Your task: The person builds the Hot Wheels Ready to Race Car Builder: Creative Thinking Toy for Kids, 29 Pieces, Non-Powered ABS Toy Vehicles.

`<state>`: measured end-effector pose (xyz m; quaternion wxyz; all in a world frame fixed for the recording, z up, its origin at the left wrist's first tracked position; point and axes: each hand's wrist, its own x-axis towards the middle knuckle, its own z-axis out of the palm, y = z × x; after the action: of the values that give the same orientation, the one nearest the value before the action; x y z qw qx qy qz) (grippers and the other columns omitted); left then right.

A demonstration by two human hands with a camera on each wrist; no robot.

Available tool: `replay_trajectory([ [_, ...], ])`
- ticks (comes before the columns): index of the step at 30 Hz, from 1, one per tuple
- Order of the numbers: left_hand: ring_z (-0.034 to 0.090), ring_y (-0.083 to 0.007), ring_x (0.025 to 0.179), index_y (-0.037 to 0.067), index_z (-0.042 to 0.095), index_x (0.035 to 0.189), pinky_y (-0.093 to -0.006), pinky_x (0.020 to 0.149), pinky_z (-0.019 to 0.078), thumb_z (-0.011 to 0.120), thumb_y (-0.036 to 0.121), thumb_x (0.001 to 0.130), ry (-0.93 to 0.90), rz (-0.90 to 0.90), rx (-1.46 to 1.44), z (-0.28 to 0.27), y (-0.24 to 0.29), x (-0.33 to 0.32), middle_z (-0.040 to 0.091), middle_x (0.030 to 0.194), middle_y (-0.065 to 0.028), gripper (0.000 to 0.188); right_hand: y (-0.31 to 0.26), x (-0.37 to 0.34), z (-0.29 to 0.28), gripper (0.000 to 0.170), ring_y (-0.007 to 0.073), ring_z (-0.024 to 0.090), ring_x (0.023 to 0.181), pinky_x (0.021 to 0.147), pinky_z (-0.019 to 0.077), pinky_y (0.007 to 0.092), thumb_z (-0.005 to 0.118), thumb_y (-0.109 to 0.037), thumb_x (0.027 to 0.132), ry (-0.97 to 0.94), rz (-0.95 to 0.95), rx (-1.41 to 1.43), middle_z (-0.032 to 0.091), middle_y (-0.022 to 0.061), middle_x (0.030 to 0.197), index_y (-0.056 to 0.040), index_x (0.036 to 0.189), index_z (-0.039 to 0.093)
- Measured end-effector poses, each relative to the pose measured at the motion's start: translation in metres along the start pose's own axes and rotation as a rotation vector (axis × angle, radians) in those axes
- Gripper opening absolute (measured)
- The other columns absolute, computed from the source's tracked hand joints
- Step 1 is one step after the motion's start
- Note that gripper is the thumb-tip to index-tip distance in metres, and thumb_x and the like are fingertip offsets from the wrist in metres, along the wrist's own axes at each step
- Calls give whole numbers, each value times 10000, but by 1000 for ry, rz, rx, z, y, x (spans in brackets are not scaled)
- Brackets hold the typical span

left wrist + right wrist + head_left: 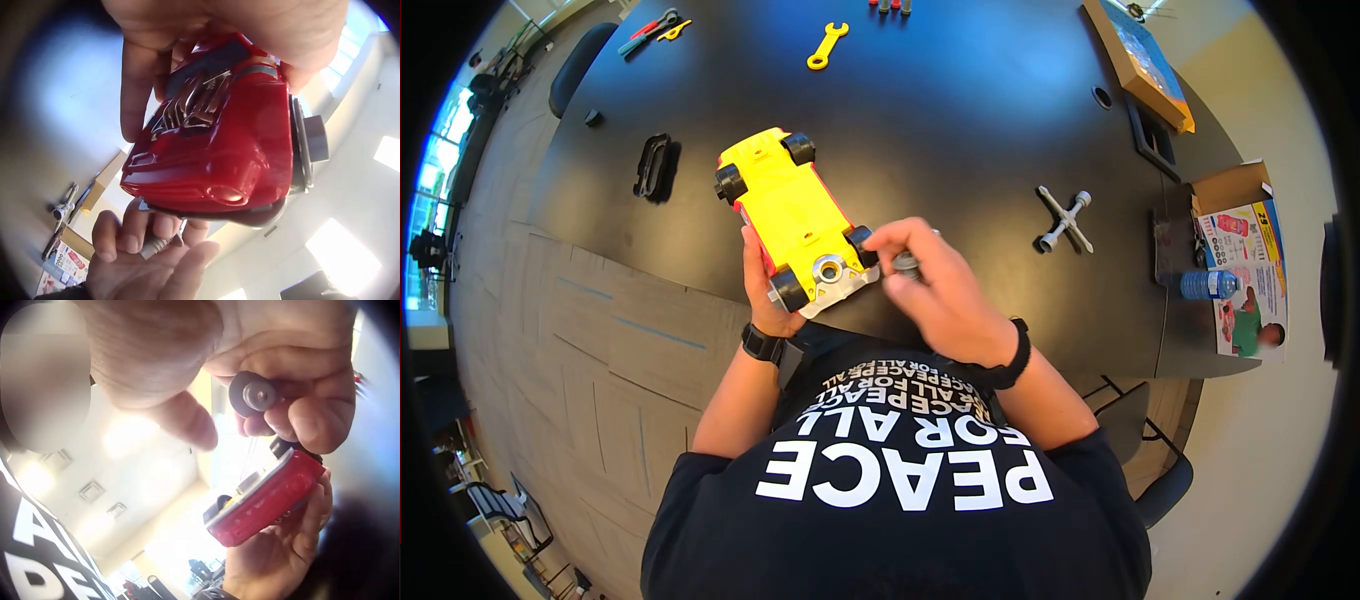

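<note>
A red toy car (240,150) lies upside down in the left hand (768,290), its yellow underside (785,205) facing up and black wheels showing. The left fingers and thumb grip its sides near the silver end piece (837,288), which has a round ring. Beside that end, the right hand (945,300) holds a small grey round-headed part (255,395) in its curled fingers, with the thumb held apart from it. In the left wrist view, the right hand (147,256) is below the car, the grey part in its fingers.
On the black table (880,130) are a yellow wrench (828,47), a grey cross-shaped wrench (1064,219), a black bracket-like piece (654,167) and pliers-like tools (648,32). At the right stand a water bottle (1208,285), a printed box (1248,270) and a cardboard tray (1140,62).
</note>
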<state>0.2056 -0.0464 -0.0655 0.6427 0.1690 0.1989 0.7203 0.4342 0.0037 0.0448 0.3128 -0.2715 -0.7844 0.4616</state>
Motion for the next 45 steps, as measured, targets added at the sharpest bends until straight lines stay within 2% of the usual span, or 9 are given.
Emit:
replay_trajectory([
  [2, 685, -330, 1389, 98, 460, 1672, -512, 1186, 539, 459, 690, 1142, 7, -11, -37, 1, 0, 0, 646, 1584, -165, 794, 8, 0, -10, 247, 275, 647, 947, 893, 527, 400, 647, -6, 1032, 34, -25, 82, 626, 126, 1089, -16, 1278, 633],
  [4, 679, -327, 1398, 94, 460, 1672, -511, 1192, 533, 456, 687, 1145, 2, -9, -26, 2, 1, 0, 645, 1586, -164, 793, 1, 5, -15, 254, 264, 654, 950, 902, 539, 395, 590, 54, 1033, 21, -34, 62, 636, 139, 1149, 6, 1278, 634],
  [13, 677, -307, 1396, 78, 474, 1657, -475, 1186, 539, 435, 681, 1154, 18, -35, 2, -3, 0, -2, 645, 1582, -163, 787, 8, 29, 11, 269, 274, 769, 1148, 988, 599, 399, 908, -4, 826, 68, -297, -4, 854, 76, 1161, -64, 1075, 826],
  [19, 584, -327, 1488, 77, 347, 1741, -479, 1239, 490, 417, 754, 1119, 7, -63, 26, -12, -1, -3, 522, 1677, -203, 922, 14, 34, 16, 286, 284, 746, 1160, 1066, 564, 439, 953, -144, 810, 40, -420, -278, 837, 25, 1202, -99, 1066, 833],
  [23, 574, -337, 1497, 71, 340, 1744, -476, 1252, 477, 411, 762, 1115, -1, -74, 10, -9, 1, -2, 512, 1685, -214, 937, 32, 31, 19, 305, 291, 729, 1166, 1015, 579, 445, 955, -167, 807, -42, -463, -242, 823, 32, 1234, -93, 1074, 826],
  [30, 705, -314, 1344, 101, 464, 1670, -478, 1139, 574, 425, 719, 1139, -41, -120, -66, 4, 5, 1, 659, 1552, -161, 815, 40, 39, 25, 190, 323, 734, 1087, 933, 602, 428, 880, -109, 918, 171, -539, -208, 807, 121, 1162, -59, 1091, 819],
  [34, 666, -325, 1417, 115, 460, 1677, -513, 1205, 523, 439, 693, 1146, 63, 15, -16, 0, 0, -1, 626, 1615, -134, 785, 51, 29, -26, 161, 306, 742, 1002, 910, 586, 418, 798, -160, 1015, 401, -376, -235, 785, 140, 1058, -28, 1106, 805],
  [40, 649, -308, 1437, 128, 468, 1680, -505, 1231, 496, 472, 667, 1148, 104, 62, -16, -6, -1, -1, 617, 1633, -103, 758, 42, -32, -69, 171, 346, 713, 988, 858, 578, 423, 813, -120, 989, 186, -70, -547, 744, 128, 1134, -22, 1123, 773],
  [45, 595, -321, 1495, 123, 421, 1717, -512, 1259, 469, 469, 662, 1147, -40, 25, -38, -3, 2, 0, 561, 1679, -144, 785, 55, -80, -92, 239, 268, 679, 887, 790, 558, 355, 827, -153, 990, 348, 271, -441, 725, 113, 1153, -28, 1186, 770],
])
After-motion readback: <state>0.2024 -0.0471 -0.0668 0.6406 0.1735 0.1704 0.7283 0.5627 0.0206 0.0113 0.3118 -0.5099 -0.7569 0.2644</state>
